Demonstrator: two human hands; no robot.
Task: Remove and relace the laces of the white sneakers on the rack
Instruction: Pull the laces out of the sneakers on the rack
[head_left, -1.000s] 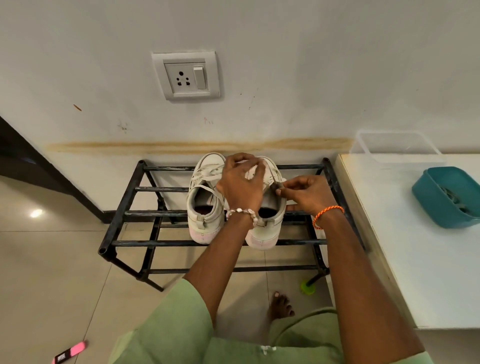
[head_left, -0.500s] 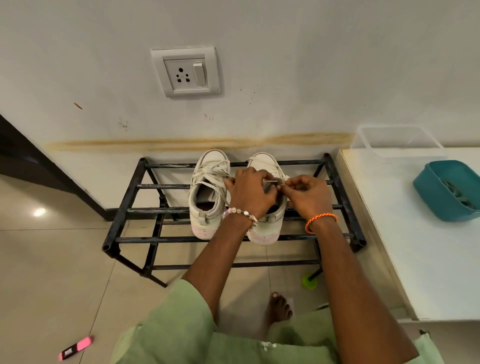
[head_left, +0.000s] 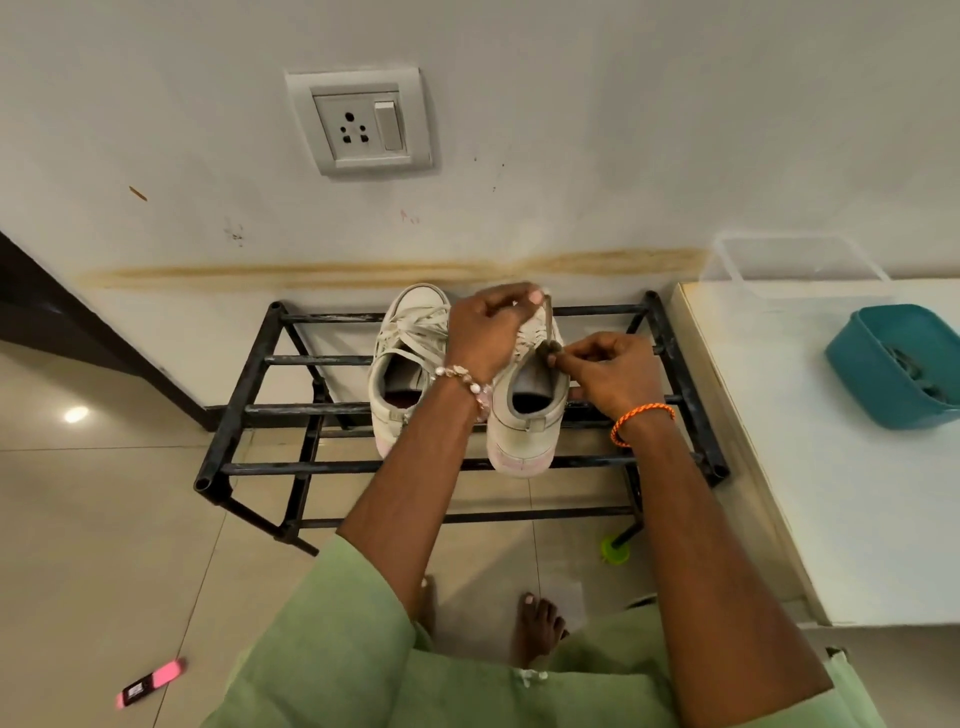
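Greyed lace (head_left: 547, 325) pinched taut between both hands' fingers (head_left: 535, 300), seemingly, above scuffed right sneaker (head_left: 524, 426).

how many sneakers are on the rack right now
2: the left sneaker, still laced, and the right sneaker beside it, both on the black rack's top bars. None seems hidden.

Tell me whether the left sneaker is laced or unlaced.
Laced: the left sneaker shows laces criss-crossed over its tongue, untouched by either hand.

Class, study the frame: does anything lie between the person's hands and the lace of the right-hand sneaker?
Nothing visible does. The left hand and the right hand both already pinch the lace above the right-hand sneaker.
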